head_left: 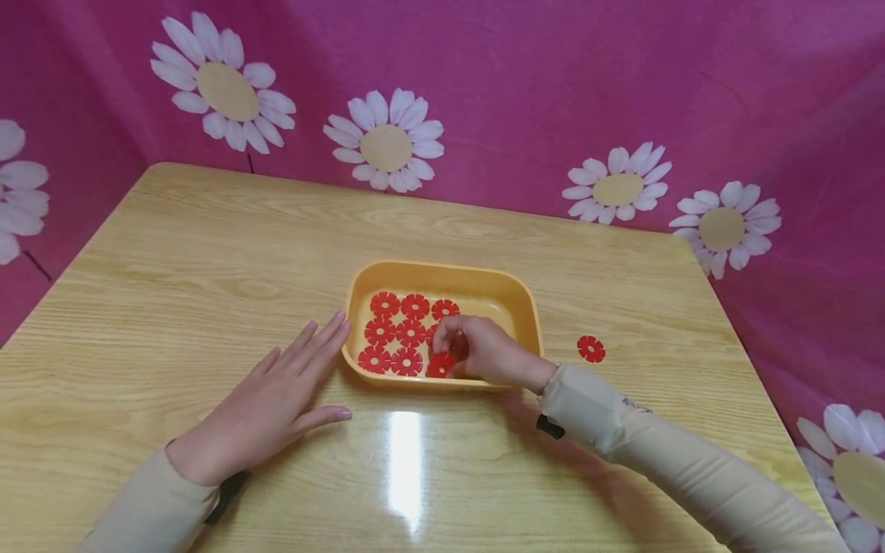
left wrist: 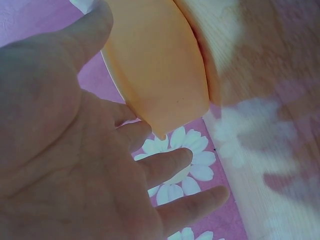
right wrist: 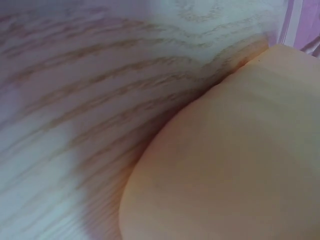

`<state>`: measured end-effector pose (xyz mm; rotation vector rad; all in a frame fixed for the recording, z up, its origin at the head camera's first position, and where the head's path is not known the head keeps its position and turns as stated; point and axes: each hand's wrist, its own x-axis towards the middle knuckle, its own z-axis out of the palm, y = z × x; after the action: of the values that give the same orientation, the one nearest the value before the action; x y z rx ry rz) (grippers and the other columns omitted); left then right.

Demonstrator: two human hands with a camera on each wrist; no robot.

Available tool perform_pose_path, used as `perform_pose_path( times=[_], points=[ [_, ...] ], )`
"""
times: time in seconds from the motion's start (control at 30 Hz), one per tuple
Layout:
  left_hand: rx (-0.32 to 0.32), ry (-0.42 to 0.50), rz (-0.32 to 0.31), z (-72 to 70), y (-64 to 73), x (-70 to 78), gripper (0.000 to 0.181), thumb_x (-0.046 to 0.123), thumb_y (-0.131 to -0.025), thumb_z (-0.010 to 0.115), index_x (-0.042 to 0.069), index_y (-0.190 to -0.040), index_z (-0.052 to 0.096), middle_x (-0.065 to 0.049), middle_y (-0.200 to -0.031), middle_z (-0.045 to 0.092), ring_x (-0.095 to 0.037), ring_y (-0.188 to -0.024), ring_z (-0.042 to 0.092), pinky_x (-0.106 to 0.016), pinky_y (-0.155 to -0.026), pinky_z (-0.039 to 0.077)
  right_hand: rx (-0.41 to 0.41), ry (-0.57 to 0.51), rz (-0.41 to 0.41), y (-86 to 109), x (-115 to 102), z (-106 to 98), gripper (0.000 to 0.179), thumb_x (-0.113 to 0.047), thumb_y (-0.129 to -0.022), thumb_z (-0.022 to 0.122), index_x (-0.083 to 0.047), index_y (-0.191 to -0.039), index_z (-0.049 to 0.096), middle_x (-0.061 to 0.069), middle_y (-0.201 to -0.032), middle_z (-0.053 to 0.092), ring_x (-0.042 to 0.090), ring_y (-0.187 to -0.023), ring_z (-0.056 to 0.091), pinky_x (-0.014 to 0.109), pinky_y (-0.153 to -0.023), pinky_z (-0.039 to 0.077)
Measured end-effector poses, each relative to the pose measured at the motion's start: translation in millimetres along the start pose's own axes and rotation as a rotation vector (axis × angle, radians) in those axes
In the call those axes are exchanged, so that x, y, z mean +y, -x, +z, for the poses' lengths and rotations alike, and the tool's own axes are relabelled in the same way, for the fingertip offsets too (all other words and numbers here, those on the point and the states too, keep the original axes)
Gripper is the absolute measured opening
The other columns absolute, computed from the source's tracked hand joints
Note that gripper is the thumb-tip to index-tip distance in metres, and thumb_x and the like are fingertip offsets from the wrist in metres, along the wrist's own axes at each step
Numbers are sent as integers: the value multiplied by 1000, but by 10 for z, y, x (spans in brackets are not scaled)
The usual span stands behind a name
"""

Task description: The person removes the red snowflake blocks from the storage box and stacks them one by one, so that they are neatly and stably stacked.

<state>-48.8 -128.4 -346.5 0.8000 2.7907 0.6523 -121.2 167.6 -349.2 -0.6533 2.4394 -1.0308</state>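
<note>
An orange-yellow plastic basin holds several flat red notched discs, flower-shaped with a hole in the middle, laid in rows on its left side. My right hand reaches over the near right rim, its fingers curled and pinching a red notched disc at the near end of the third column. Part of the disc behind it is hidden by the fingers. My left hand lies flat-fingered with its fingertips at the basin's left rim. In the left wrist view, the left hand has its fingers extended beside the basin wall.
One more red notched disc lies on the wooden table, right of the basin. A pink cloth with white daisies hangs behind and beside the table. Only the basin's outer wall and wood grain show in the right wrist view.
</note>
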Motion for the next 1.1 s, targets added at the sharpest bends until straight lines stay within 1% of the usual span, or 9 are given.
perform_pose_path(
  times=[0.1,0.27,0.4,0.53,0.63,0.73,0.87,0.97,1.1],
  points=[
    [3,-1,4,0,1,-4,91,50,-95,59,18,-159,3,-2,-165,0,-36,-148,9,-69,-109,19,-3,-3,-14,5,7,-12,28,10,-76,78,-9,-92,64,1,-88,61,21,-78,55,28,-69,52],
    [5,0,8,-3,6,-7,91,49,-95,59,18,-159,3,-1,-164,-1,-37,-148,9,-69,-109,19,4,-68,-48,21,49,-47,27,7,-77,79,-8,-96,66,2,-88,62,23,-79,54,28,-67,52],
    [3,3,8,-8,8,0,91,49,-95,60,19,-159,4,-1,-165,0,-37,-147,10,-69,-109,20,48,-175,-36,59,58,-129,28,8,-74,81,-5,-96,69,6,-87,61,22,-75,53,25,-63,52],
    [-1,8,4,-14,7,9,91,49,-95,59,19,-159,3,-1,-165,-1,-37,-148,10,-69,-109,20,95,-277,4,141,25,-283,31,10,-72,81,-1,-98,69,12,-88,58,24,-67,54,25,-59,51],
    [-2,12,0,-19,8,11,91,49,-95,59,20,-159,3,-1,-165,0,-37,-148,9,-69,-109,20,130,-306,52,237,17,-417,33,8,-73,81,-1,-102,68,13,-92,58,29,-64,59,25,-60,52],
    [-3,15,-4,-21,10,9,91,50,-95,59,20,-159,3,-2,-165,1,-37,-148,10,-69,-109,20,175,-331,94,348,59,-536,35,6,-73,82,-2,-105,68,13,-93,58,28,-64,61,26,-58,52],
    [-12,18,-10,-14,9,8,91,51,-95,59,20,-159,3,-2,-165,1,-37,-148,9,-69,-108,20,238,-349,151,547,154,-695,37,0,-75,83,-2,-108,67,13,-95,60,19,-65,61,25,-55,49],
    [-18,18,-17,-14,6,8,91,52,-94,58,20,-159,3,-2,-165,1,-37,-148,9,-69,-108,20,283,-333,209,736,238,-823,38,-8,-78,83,-4,-112,65,11,-100,61,18,-69,65,26,-61,55],
    [-16,19,-18,-21,3,4,91,52,-94,58,20,-159,3,-1,-165,0,-37,-148,9,-69,-108,20,329,-289,282,991,412,-965,41,-16,-82,81,-5,-117,62,9,-107,60,23,-76,66,32,-74,58]
  ],
)
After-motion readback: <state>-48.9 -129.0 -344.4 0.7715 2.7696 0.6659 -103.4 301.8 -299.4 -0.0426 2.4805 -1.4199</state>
